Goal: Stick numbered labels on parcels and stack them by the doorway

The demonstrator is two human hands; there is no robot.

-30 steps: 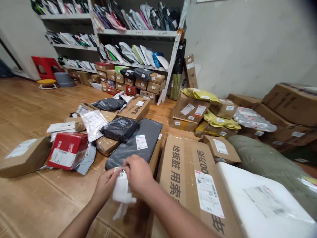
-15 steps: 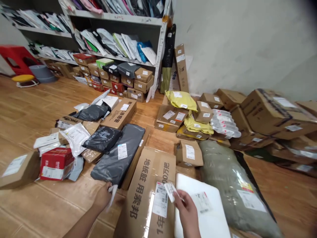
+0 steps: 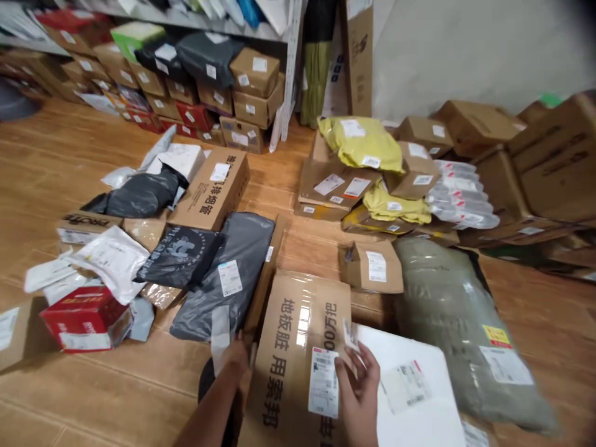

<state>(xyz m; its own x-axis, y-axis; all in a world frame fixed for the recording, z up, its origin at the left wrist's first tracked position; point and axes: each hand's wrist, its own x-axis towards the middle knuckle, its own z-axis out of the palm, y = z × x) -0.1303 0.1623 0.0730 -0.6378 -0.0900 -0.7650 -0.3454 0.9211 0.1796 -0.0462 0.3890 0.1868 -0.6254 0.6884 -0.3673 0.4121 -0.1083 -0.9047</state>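
A small sticker (image 3: 350,335) is pinched in the right hand (image 3: 361,388) over the big cardboard box (image 3: 298,347), a white paper strip (image 3: 220,332) is gripped by the left hand (image 3: 234,359) at nine o'clock, so pressing it flat comes next.

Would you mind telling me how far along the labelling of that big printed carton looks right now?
The large carton already carries one shipping label. In hand: the right hand pinches a small sticker just above that carton, while the left hand holds a white backing strip. The sticker is not pressed down yet, and the white foam box alongside shows only one label.
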